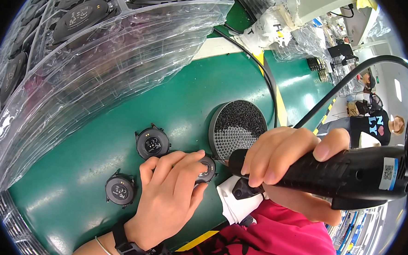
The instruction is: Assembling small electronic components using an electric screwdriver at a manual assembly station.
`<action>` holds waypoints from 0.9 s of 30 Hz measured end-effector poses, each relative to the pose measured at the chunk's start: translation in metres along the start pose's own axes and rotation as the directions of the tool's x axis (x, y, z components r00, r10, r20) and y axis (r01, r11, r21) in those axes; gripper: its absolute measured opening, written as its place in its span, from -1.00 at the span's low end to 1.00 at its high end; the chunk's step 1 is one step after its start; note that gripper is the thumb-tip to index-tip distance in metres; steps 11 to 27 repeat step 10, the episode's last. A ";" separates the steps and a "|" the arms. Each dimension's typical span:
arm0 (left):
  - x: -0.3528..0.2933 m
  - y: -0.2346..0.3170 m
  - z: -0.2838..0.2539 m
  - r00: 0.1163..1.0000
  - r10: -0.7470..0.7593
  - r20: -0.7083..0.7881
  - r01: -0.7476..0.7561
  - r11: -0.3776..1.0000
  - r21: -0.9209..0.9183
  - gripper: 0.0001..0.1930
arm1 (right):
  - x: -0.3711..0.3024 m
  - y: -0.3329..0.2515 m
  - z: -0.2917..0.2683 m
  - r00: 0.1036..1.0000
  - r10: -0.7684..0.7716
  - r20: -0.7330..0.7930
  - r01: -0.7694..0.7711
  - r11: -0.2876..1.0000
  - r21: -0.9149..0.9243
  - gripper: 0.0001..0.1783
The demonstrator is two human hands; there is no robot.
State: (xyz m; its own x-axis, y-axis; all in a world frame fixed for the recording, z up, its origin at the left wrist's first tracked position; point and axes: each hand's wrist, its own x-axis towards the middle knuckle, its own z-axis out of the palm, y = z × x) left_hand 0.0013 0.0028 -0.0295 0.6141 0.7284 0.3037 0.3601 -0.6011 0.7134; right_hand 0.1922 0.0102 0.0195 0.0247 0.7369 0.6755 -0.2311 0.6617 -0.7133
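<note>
My right hand [294,167] is wrapped round a black corded electric screwdriver [344,174], held nearly level. Its thin tip points left at a round black watch case [208,169] and looks to be at its edge. The fingers of my left hand [168,197] grip that watch case against the green mat, partly covering it. Two more black watch cases lie back side up close by, one [153,143] beyond my left fingers and one [120,190] left of my wrist. Just beyond the tip sits a round perforated dish [231,140] with many tiny dark pieces, apparently screws.
Stacked clear plastic trays [139,45] with more watch cases rise at the far left. A black cable [272,92] crosses the green mat [187,89]. A white cloth [230,207] lies by the near edge. Plastic bags [269,34] and a person [374,129] are beyond.
</note>
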 end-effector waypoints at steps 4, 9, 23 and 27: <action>0.001 0.000 0.000 1.000 -0.012 -0.014 0.011 1.000 -0.026 -0.49 | 0.001 0.003 -0.007 0.999 0.003 0.050 -0.007 0.997 0.076 -0.17; 0.001 0.002 0.002 1.000 -0.023 -0.013 0.023 0.999 -0.027 -0.48 | 0.001 0.006 -0.009 0.996 -0.034 0.085 0.020 0.986 0.165 -0.12; 0.000 0.002 0.003 0.999 -0.042 -0.013 0.042 0.998 -0.036 -0.48 | -0.001 0.006 -0.008 0.997 -0.044 0.057 0.034 0.986 0.162 -0.11; 0.000 0.002 0.003 0.999 -0.042 -0.013 0.042 0.998 -0.036 -0.48 | -0.001 0.006 -0.008 0.997 -0.044 0.057 0.034 0.986 0.162 -0.11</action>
